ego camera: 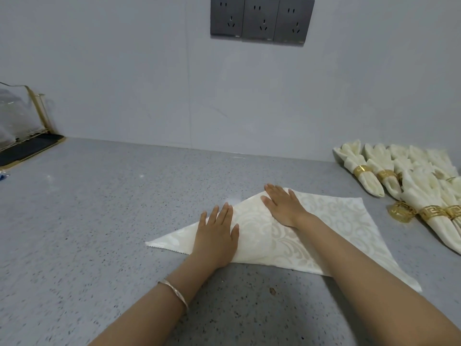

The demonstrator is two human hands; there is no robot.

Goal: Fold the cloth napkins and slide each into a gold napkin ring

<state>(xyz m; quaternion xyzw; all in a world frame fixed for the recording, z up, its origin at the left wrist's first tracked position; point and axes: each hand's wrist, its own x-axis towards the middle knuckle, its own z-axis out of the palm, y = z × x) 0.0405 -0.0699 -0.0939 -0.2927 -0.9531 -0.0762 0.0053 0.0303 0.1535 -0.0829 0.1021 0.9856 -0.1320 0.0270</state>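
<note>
The grey wall rises behind the napkin, and the speckled grey desk spreads under it. The napkin itself, cream with a pale scroll pattern, lies flat on the desk, part-folded, with one point reaching left, one at the top and a long one running toward me on the right.

Right of the napkin, near the wall, sit the ringed napkins, each cream roll held in a gold band; they lie close together, and I cannot count those at the far edge. High above the napkin, three dark sockets are set in the wall. Far left of the napkin stands a gold-framed rack on a black mat.

My left hand lies flat on the napkin's left part, fingers straight, grasping nothing. My right hand presses flat near the napkin's top point, fingers straight too, and that forearm crosses the cloth.

A loose ring lies on the desk just right of the napkin, against the ringed napkins. A thin bracelet circles my left wrist, nearer me than the napkin. A small brown speck marks the desk just below the napkin's near edge.
</note>
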